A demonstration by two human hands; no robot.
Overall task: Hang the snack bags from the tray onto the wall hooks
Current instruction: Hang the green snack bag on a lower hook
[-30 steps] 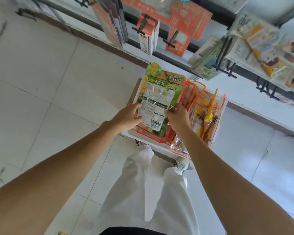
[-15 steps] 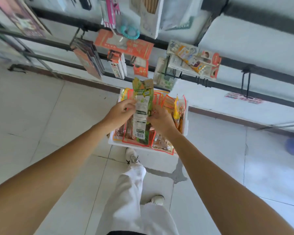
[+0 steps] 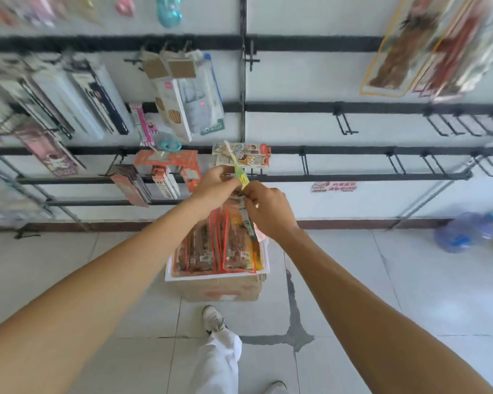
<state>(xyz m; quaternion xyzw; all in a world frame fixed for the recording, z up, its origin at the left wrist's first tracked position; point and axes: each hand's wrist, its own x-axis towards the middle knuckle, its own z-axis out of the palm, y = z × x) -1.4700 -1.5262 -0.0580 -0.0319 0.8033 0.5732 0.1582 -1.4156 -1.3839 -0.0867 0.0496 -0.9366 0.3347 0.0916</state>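
Note:
A green and yellow snack bag [image 3: 241, 177] is held edge-on above the tray, seen as a thin strip. My left hand [image 3: 214, 186] grips its left side and my right hand [image 3: 266, 209] grips its right side. Below them the white tray [image 3: 217, 275] sits on a cardboard box [image 3: 222, 288] and holds several clear red-edged snack bags [image 3: 219, 248] standing upright. Bare black wall hooks [image 3: 345, 123] stick out from the rails to the right, with more bare wall hooks [image 3: 305, 163] on the rail below.
Black rails [image 3: 382, 108] cross the white wall. Boxed and carded goods [image 3: 180, 103] hang on the left hooks, and red-edged snack bags [image 3: 404, 46] hang at top right. A blue water jug [image 3: 464, 231] lies on the floor at right. My leg and shoe [image 3: 214, 319] stand before the box.
Both hands have lifted the green bag up from the tray toward the wall, turning it edge-on. The view has tilted up, showing more of the rails and hooks.

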